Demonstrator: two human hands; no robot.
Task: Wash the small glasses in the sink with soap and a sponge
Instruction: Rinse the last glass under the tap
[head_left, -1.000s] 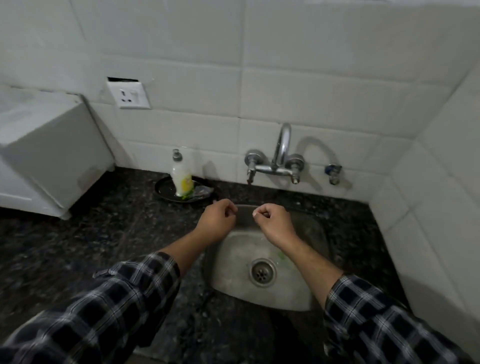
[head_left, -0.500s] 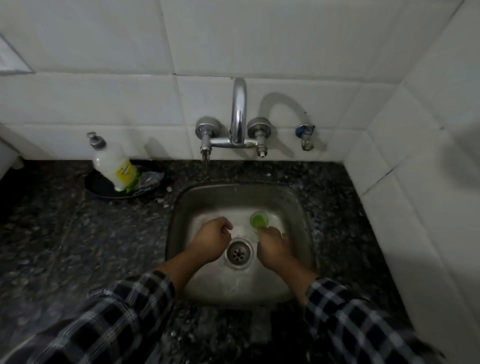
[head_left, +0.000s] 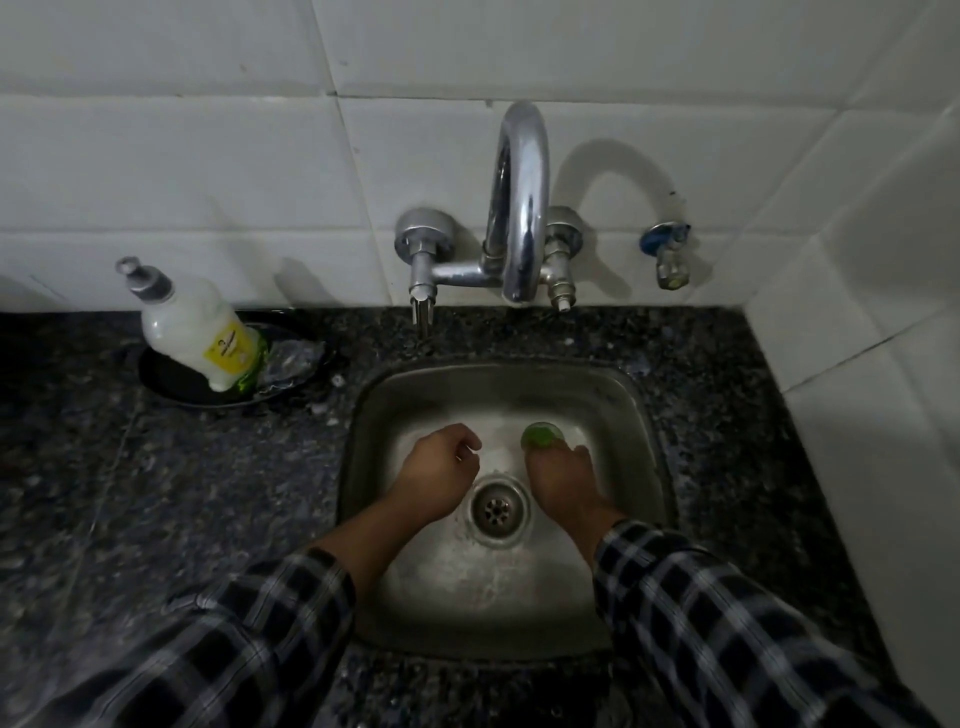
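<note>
**In the sink basin: one green glass under the right hand**

In the back right part of the steel sink, the small green glass stood with its mouth facing up toward the camera. Its long axis was near vertical; any slight tilt could not be judged from above. It sat between the drain and the back wall of the basin.

The right hand reached in from the near edge. Its fingers were curled round the near side of the glass and gripped it. The left hand hovered left of the drain with its fingers curled in a loose fist, and nothing was visible inside it. Both arms wore dark plaid sleeves.

Surface: speckled black granite worktop, the sink set into it close to the right corner. White tiles covered the back and right walls. A chrome gooseneck tap was fixed to the back wall above the basin's far edge, with a small valve to its right. Lighting was dim.

At the back edge of the worktop, left of the sink, a white soap bottle with a grey cap leaned in a black dish. A crumpled clear wrapper lay beside it in the dish. The bottle carried a yellow label with a dark mark; its writing was too small to read.
</note>
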